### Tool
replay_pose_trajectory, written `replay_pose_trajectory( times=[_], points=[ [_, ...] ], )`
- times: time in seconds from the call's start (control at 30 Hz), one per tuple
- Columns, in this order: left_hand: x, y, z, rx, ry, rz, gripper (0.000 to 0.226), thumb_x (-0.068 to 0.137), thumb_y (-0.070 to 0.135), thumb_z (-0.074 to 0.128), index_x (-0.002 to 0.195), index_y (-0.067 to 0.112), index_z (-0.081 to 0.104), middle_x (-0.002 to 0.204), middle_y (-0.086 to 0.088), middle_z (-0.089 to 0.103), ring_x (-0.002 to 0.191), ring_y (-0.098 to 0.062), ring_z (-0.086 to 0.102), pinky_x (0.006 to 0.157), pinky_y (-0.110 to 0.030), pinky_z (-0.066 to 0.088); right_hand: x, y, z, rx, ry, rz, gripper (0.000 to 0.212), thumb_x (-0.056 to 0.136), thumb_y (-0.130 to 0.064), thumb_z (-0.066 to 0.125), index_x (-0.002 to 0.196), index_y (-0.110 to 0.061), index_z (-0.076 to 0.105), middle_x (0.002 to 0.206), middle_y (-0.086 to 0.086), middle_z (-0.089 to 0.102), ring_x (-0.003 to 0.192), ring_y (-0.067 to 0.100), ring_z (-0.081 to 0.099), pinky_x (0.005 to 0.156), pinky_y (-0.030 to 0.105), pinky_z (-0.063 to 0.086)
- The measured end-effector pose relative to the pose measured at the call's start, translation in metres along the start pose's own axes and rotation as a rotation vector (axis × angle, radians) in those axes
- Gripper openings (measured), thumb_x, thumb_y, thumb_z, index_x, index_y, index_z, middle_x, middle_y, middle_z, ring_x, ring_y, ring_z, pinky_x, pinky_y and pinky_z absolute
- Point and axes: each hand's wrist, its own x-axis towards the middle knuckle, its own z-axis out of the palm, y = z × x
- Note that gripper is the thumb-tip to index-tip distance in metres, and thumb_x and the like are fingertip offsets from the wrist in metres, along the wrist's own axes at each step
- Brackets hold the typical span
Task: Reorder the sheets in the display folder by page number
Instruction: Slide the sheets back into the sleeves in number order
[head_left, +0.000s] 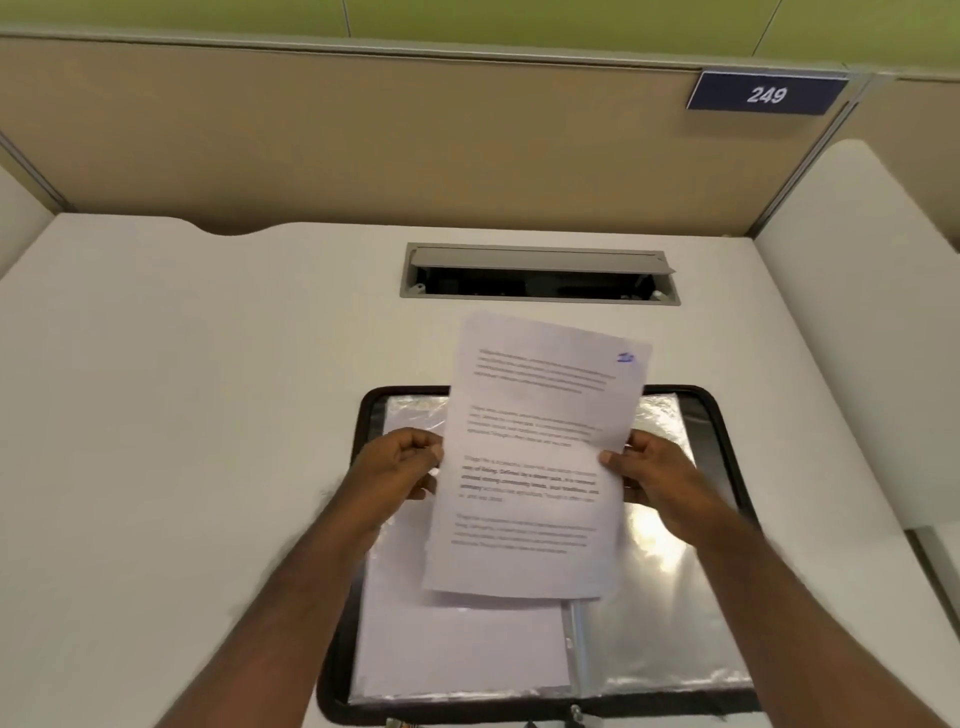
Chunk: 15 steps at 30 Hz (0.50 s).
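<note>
A printed white sheet (535, 457) with a blue handwritten mark in its top right corner is held up above the open display folder (717, 415). My left hand (400, 467) pinches the sheet's left edge and my right hand (654, 475) pinches its right edge. The black-edged folder lies open on the desk; its left side holds a sleeve with a blank-looking page (462, 649), and its right side shows a shiny clear sleeve (670, 613). The sheet hides the folder's middle.
The white desk (182, 389) has a grey cable hatch (540, 275) standing open behind the folder. Beige partition walls enclose the desk at the back and sides, with a blue sign reading 249 (766, 93) at the upper right.
</note>
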Motion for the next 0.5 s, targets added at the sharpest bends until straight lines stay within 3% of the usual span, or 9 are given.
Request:
replay_pose_trajectory(
  times=[0.1,0.17,0.23,0.27,0.33,0.4,0.47,0.5],
  points=[
    [0.030,0.007,0.040,0.014,-0.005,-0.023,0.012,0.098,0.018,0.058,0.101,0.013,0.068,0.090,-0.003,0.076,0.069,-0.016,0.066,0.067,-0.026,0.050,0.008,-0.012,-0.056,0.049,0.087,-0.020,0.035,0.085,-0.008,0.069,0.120,-0.011,0.064,0.107,0.008,0.074,0.086,0.020,0.073,0.068,0.031,0.060],
    [0.054,0.006,0.067,0.094,0.043,0.006,0.012,0.097,0.014,0.057,0.100,0.013,0.069,0.093,-0.003,0.075,0.069,-0.014,0.065,0.064,-0.021,0.051,0.010,-0.023,-0.088,0.128,0.153,-0.064,0.059,0.061,-0.027,0.087,0.115,-0.013,0.065,0.108,0.007,0.074,0.087,0.018,0.073,0.066,0.028,0.059],
    [0.079,0.001,0.094,0.303,0.114,0.129,0.016,0.094,0.010,0.057,0.101,0.016,0.070,0.100,0.000,0.072,0.081,-0.014,0.066,0.075,-0.023,0.053,0.013,-0.032,-0.116,0.191,0.222,-0.106,0.085,0.035,-0.039,0.095,0.111,-0.013,0.066,0.106,0.003,0.075,0.089,0.016,0.073,0.067,0.026,0.059],
    [0.090,0.000,0.107,0.426,0.116,0.214,0.019,0.093,0.011,0.058,0.106,0.016,0.070,0.106,0.001,0.070,0.093,-0.015,0.065,0.084,-0.024,0.050,0.016,-0.034,-0.129,0.211,0.259,-0.121,0.083,0.035,-0.038,0.093,0.110,-0.015,0.066,0.107,0.002,0.074,0.089,0.015,0.073,0.068,0.025,0.059],
    [0.109,0.000,0.136,0.624,0.035,0.370,0.030,0.092,0.011,0.058,0.121,0.015,0.065,0.122,-0.003,0.064,0.114,-0.019,0.058,0.098,-0.027,0.044,0.023,-0.039,-0.149,0.261,0.325,-0.158,0.073,0.045,-0.032,0.086,0.113,-0.016,0.066,0.113,0.001,0.073,0.093,0.013,0.072,0.069,0.025,0.059],
    [0.126,0.001,0.161,0.815,-0.038,0.442,0.039,0.094,0.013,0.053,0.133,0.012,0.057,0.132,-0.007,0.057,0.123,-0.025,0.051,0.104,-0.035,0.041,0.033,-0.043,-0.163,0.317,0.376,-0.177,0.054,0.066,-0.020,0.081,0.117,-0.015,0.065,0.121,0.004,0.069,0.096,0.012,0.071,0.070,0.025,0.059],
    [0.139,0.000,0.177,1.008,-0.030,0.471,0.035,0.092,0.015,0.049,0.125,0.013,0.060,0.125,-0.007,0.057,0.116,-0.030,0.053,0.098,-0.041,0.045,0.044,-0.043,-0.173,0.351,0.406,-0.180,0.026,0.088,-0.006,0.066,0.111,-0.018,0.065,0.124,0.006,0.067,0.095,0.011,0.072,0.068,0.025,0.058],
    [0.144,-0.002,0.182,1.083,-0.008,0.480,0.032,0.091,0.014,0.050,0.120,0.014,0.063,0.119,-0.007,0.057,0.109,-0.030,0.054,0.093,-0.042,0.047,0.049,-0.043,-0.176,0.351,0.413,-0.176,0.023,0.092,-0.003,0.061,0.108,-0.019,0.065,0.124,0.006,0.067,0.094,0.011,0.072,0.068,0.025,0.058]
  ],
)
